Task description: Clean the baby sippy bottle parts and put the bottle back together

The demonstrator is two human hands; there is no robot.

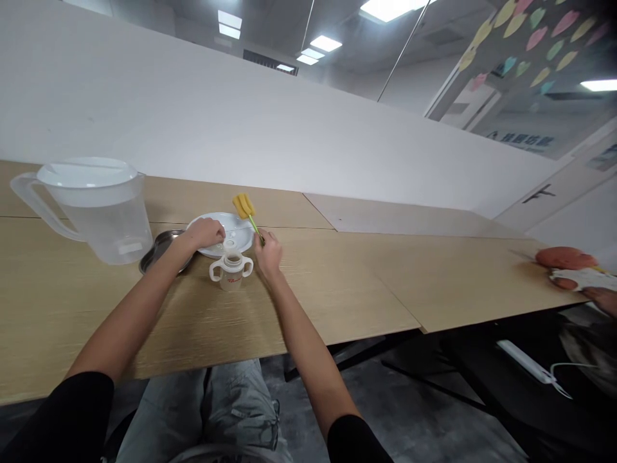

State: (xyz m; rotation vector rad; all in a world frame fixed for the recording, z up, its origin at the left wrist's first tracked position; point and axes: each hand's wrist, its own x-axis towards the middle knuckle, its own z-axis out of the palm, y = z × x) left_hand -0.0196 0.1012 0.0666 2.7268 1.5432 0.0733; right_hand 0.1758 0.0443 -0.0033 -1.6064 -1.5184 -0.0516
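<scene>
My right hand (268, 252) is closed round the green handle of a bottle brush (243, 207), its yellow sponge head pointing up and away from me. My left hand (206, 233) is over the white plate (243, 239), fingers curled together; what they hold, if anything, is hidden. A whitish, see-through bottle part (230, 245) shows beside those fingers, behind the bottle. Upright in front of the plate stands a two-handled baby bottle (231, 276) with its top uncovered and red print on its side. Neither hand is on the bottle.
A large clear pitcher (103, 215) with a white lid stands on the left of the wooden table (332, 289). Partly under my left forearm is a metal tray (161, 244). Orange and white items (566, 258) lie at the far right, near another person's hand (602, 299).
</scene>
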